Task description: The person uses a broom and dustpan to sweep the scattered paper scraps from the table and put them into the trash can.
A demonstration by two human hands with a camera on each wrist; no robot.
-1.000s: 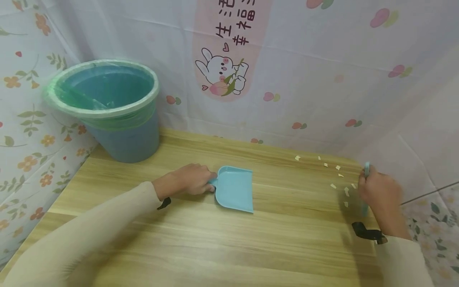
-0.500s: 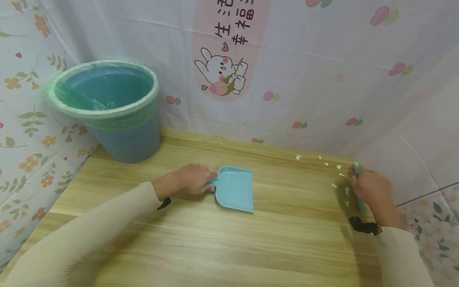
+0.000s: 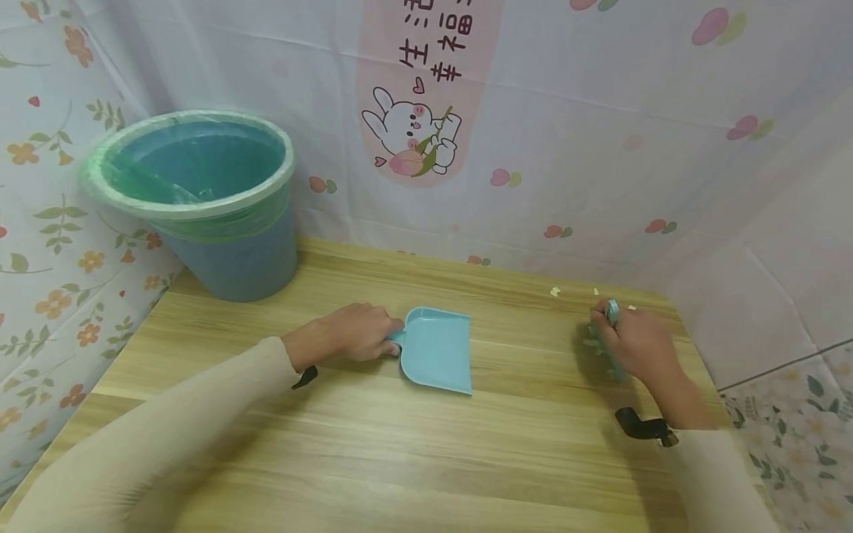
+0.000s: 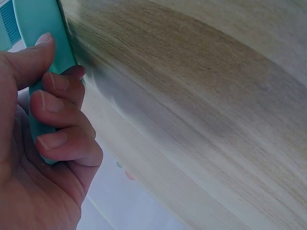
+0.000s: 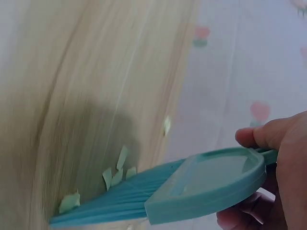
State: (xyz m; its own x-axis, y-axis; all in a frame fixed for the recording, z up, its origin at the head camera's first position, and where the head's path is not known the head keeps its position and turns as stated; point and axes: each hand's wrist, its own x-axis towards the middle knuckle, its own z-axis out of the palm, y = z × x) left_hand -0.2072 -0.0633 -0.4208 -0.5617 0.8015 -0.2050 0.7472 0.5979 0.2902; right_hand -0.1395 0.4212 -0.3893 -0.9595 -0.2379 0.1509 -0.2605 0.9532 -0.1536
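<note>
My left hand (image 3: 358,332) grips the handle of a light blue dustpan (image 3: 436,352), which lies flat on the wooden table with its wide edge facing right. The left wrist view shows the fingers curled round the dustpan's handle (image 4: 48,38). On the right, my right hand (image 3: 640,344) holds a small blue hand brush (image 5: 206,187) by its handle. Its bristles (image 5: 115,203) touch the tabletop, and several pale paper scraps (image 5: 116,177) lie along them. A few more scraps (image 3: 555,292) lie near the table's back edge.
A blue bin (image 3: 233,255) lined with a green plastic bag stands at the table's back left corner. Printed cloth (image 3: 566,148) hangs behind the table (image 3: 426,459) and down the left side. Bare wood lies between dustpan and brush.
My right hand has swept the brush leftward from the table's right edge, and several scraps have moved with it. The left hand and dustpan stay where they were.
</note>
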